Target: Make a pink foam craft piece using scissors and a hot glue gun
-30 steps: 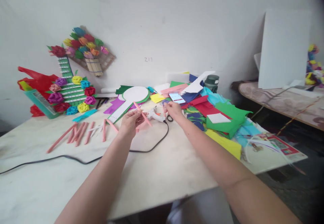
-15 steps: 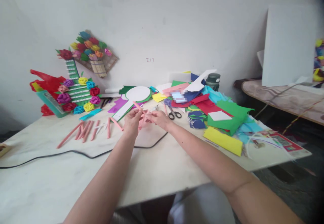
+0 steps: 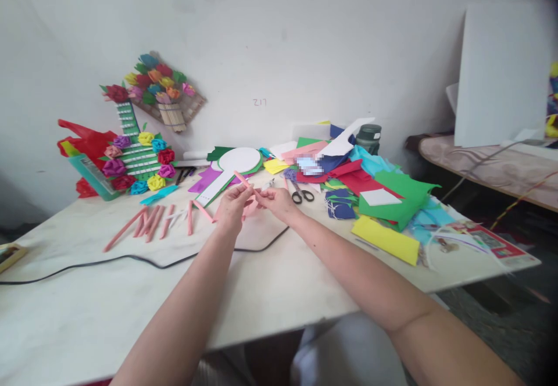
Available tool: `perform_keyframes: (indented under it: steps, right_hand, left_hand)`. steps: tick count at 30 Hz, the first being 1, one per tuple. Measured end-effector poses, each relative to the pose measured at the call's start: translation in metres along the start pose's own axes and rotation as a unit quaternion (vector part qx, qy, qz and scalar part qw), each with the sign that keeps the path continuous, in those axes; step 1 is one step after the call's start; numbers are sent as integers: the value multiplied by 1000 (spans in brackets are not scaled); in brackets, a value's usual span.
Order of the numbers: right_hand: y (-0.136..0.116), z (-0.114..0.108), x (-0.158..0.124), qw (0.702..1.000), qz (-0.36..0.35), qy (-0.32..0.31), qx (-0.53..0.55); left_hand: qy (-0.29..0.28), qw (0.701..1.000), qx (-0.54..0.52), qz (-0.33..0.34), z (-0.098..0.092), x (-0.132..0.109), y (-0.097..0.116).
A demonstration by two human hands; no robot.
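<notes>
My left hand [image 3: 231, 206] and my right hand [image 3: 275, 201] meet above the middle of the pale table [image 3: 270, 293]. Both pinch a thin pink rolled strip [image 3: 242, 180] that slants up to the left between the fingers. Several more pink rolled strips [image 3: 150, 223] lie in a loose row on the table, left of my hands. Black-handled scissors [image 3: 300, 195] lie just right of my right hand. A black cord [image 3: 143, 261] runs across the table under my left forearm.
A heap of coloured foam sheets [image 3: 383, 200] fills the table's right side. A white round paddle shape [image 3: 238, 162] lies behind my hands. Paper-flower pieces [image 3: 139, 159] lean on the wall at left. A dark green jar [image 3: 367, 137] stands at the back.
My right hand drew back from the scissors area and joined the left hand on the pink strip. The camera view shifted slightly left.
</notes>
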State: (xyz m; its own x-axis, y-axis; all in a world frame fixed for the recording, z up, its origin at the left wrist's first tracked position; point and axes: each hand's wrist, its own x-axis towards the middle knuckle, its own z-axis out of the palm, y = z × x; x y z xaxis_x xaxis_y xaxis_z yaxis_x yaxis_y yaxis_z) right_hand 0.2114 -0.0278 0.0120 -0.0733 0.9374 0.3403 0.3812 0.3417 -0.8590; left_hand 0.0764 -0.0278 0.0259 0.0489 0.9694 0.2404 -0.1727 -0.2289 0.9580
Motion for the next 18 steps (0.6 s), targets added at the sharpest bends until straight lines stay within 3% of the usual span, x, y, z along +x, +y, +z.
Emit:
perform_keyframes:
  steps: [11, 18]
  right_hand:
    - [2, 3, -3, 999, -11, 9, -33]
    - [-4, 4, -7, 993, -7, 47, -108]
  left_hand:
    - [22, 1000, 7, -7, -2, 4, -5]
    - [34, 999, -2, -3, -1, 3, -4]
